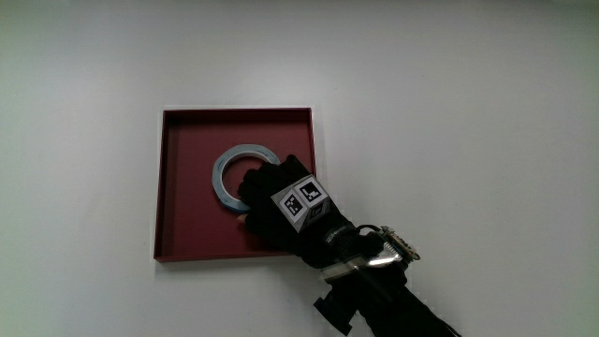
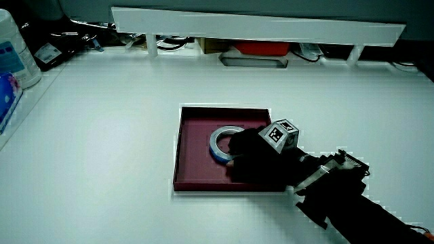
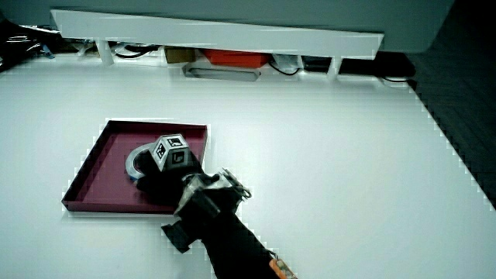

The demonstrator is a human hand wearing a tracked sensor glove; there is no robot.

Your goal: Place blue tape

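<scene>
A blue tape ring (image 1: 229, 161) lies in a dark red square tray (image 1: 187, 225) on the white table. The gloved hand (image 1: 267, 192) reaches over the tray's edge nearest the person, its fingers curled on the part of the ring closest to the person. That part of the ring is hidden under the glove. The patterned cube (image 1: 299, 201) sits on the back of the hand. Both side views show the tape (image 2: 218, 139) (image 3: 136, 161) low in the tray (image 2: 193, 135) (image 3: 101, 167) with the hand (image 2: 247, 152) (image 3: 159, 182) on it.
A low white partition (image 2: 258, 27) (image 3: 217, 31) runs along the table's edge farthest from the person, with a red object (image 2: 261, 49) and cables under it. A white container (image 2: 13, 54) stands at the table's edge near the partition.
</scene>
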